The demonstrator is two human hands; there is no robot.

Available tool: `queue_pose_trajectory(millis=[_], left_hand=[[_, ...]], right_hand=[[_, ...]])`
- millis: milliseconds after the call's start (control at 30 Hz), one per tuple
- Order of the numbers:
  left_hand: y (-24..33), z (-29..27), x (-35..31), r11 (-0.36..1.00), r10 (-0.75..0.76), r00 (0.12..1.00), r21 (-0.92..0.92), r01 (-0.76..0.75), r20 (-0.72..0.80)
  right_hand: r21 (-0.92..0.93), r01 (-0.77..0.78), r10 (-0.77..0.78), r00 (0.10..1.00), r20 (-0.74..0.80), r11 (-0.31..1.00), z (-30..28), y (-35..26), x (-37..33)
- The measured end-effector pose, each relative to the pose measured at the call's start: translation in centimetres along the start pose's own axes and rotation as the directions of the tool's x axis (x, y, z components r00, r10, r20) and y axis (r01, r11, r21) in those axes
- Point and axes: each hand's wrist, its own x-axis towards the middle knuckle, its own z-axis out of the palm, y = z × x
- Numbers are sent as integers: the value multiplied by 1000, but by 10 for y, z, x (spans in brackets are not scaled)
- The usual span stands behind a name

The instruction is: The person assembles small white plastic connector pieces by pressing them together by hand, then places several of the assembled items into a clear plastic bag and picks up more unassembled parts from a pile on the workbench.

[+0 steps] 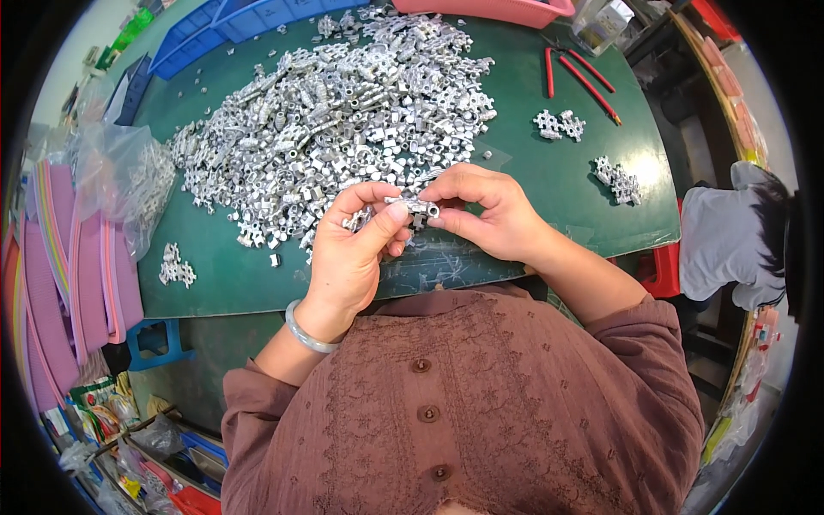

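Observation:
Close to the table's near edge, my two hands meet over a small silver metal casting [415, 206] with a round hole at its right end. My left hand [360, 227], a pale bangle on its wrist, is closed on the casting with thumb and fingers. From the other side my right hand [489, 210] pinches the same piece between thumb and fingers. Part of it is hidden by the fingertips. Just beyond the hands spreads a big heap of similar silver metal castings [335, 120], some loose and some joined in clusters.
Blue bins [189, 39] and a pink basket [489, 7] stand along the table's far side. Red-handled pliers [579, 77] and two casting clusters [558, 125], [616, 180] lie at right. A plastic bag [129, 176] and another cluster [177, 266] are at left. Someone in white is beyond the right edge.

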Motion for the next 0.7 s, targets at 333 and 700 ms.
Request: queue_pose_trajectory(millis=[333, 700], left_hand=[[-1, 5, -2, 999, 42, 997, -24, -40, 68], [-6, 2, 2, 1000, 25, 999, -10, -25, 45]], right_hand=[[-242, 122, -138, 989, -50, 963, 0, -2, -2], [-323, 221, -266, 959, -103, 920, 5, -1, -6]])
